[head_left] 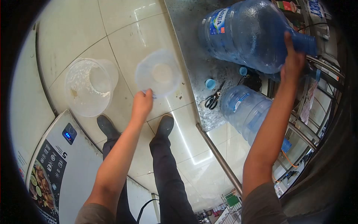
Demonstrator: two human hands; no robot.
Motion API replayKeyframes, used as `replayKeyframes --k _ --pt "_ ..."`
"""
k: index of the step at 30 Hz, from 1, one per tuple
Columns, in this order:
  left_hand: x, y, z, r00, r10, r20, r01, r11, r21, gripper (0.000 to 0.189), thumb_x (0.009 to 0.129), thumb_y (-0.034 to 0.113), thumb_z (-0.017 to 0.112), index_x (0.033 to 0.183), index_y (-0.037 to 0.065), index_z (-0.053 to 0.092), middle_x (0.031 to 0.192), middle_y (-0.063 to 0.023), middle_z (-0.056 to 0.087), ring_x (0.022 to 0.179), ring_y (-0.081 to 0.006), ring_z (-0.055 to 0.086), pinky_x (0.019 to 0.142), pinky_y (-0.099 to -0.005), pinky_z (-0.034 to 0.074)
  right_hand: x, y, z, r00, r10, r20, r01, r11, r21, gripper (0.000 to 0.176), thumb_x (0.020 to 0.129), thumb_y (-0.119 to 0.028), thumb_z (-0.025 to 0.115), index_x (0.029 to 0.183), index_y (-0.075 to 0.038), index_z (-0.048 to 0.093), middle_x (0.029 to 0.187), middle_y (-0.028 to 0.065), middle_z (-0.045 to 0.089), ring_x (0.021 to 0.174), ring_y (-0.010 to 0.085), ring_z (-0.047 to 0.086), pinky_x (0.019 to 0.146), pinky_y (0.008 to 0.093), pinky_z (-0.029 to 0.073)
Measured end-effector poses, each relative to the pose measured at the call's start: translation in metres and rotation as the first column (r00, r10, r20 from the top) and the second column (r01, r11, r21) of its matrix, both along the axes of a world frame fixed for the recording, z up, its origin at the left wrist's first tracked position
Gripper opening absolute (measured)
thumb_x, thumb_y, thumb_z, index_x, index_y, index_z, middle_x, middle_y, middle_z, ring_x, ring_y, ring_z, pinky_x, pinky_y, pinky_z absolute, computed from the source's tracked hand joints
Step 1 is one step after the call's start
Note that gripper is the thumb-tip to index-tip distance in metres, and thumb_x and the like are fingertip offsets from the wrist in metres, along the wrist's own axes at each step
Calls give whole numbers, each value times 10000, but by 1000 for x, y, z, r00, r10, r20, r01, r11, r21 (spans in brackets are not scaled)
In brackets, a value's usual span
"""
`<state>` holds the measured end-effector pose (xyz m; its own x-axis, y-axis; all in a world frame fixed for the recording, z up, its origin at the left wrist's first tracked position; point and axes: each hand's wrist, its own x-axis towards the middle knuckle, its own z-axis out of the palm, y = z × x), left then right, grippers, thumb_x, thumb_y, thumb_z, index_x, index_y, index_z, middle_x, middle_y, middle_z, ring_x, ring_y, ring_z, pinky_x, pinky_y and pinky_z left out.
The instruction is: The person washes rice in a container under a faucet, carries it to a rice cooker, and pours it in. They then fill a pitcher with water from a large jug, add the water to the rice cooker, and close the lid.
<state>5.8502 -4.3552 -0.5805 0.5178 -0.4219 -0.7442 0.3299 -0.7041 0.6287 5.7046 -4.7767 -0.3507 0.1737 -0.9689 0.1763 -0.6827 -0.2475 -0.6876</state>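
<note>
My left hand (143,103) is closed on the edge of a translucent round plastic container (158,72), held over the floor and slightly blurred. My right hand (293,61) grips a large blue water gallon bottle (242,33) by the neck end, one finger stretched along its shoulder. The bottle lies on its side on a metal table (188,48), with its neck (305,44) past the far edge. A second, clearer water gallon bottle (242,108) lies beneath my right forearm, partly hidden. Left of my left hand, a translucent bucket (91,87) with whitish residue stands on the floor.
On the table are black scissors (212,100) and two blue bottle caps (210,84). Metal rails (220,160) run beside and beyond the table. A white appliance (85,175) with a lit display is at the lower left. My boots (165,126) stand on the tiled floor.
</note>
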Motion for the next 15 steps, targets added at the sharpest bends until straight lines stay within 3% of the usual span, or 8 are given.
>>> replayKeyframes --k 4,6,7,9,10,12,13,15 --pt "31 -1 7 985 43 166 -56 996 74 487 930 328 501 757 -118 591 615 -248 569 576 -321 577 616 -469 446 20 12 -2 947 -30 320 22 999 28 484 781 -194 876 1132 55 655 1153 87 680 1022 162 647 968 339 490" --pt "47 0 29 979 -2 203 -23 993 119 490 930 327 492 759 -123 584 615 -245 565 578 -313 570 619 -466 445 32 56 1 894 243 376 -172 962 -214 336 740 -212 901 954 -24 722 928 57 716 841 159 670 799 291 520" --pt "53 0 39 973 -7 232 -22 992 122 492 934 327 491 762 -125 578 616 -245 564 583 -312 569 619 -465 444 38 78 8 893 241 379 -171 963 -209 336 740 -212 901 954 -24 722 928 57 716 841 159 670 799 291 520" --pt "59 4 42 964 -9 266 -25 992 123 494 938 327 490 765 -128 571 617 -244 562 588 -311 568 620 -464 443 47 114 24 886 444 135 -409 885 -224 366 739 -184 888 1029 -57 704 1003 76 715 922 172 659 838 295 521" --pt "63 10 38 963 -46 266 12 992 127 502 951 333 486 768 -126 574 624 -248 565 593 -313 573 622 -464 445 50 122 25 885 445 137 -410 884 -224 366 739 -184 888 1029 -57 704 1003 76 715 922 172 659 838 295 521" --pt "70 25 23 961 -78 267 44 990 132 511 963 339 482 771 -124 577 631 -251 567 598 -315 577 624 -464 446 55 134 26 751 649 -121 -651 697 -300 366 756 -108 837 1078 -86 663 1056 96 711 1078 218 647 1008 365 467" --pt "69 35 6 955 -96 281 63 990 126 525 976 351 477 777 -122 587 644 -259 579 620 -347 598 635 -474 452 57 137 22 748 652 -120 -654 694 -301 366 756 -108 837 1078 -86 663 1056 96 711 1078 218 647 1008 365 467" --pt "70 52 -21 949 -104 297 71 990 119 538 990 362 473 783 -119 597 658 -268 591 642 -380 620 646 -484 457 58 143 8 746 654 123 -602 742 -295 374 751 -30 783 1080 -105 621 1047 96 716 1183 269 623 1149 471 322"
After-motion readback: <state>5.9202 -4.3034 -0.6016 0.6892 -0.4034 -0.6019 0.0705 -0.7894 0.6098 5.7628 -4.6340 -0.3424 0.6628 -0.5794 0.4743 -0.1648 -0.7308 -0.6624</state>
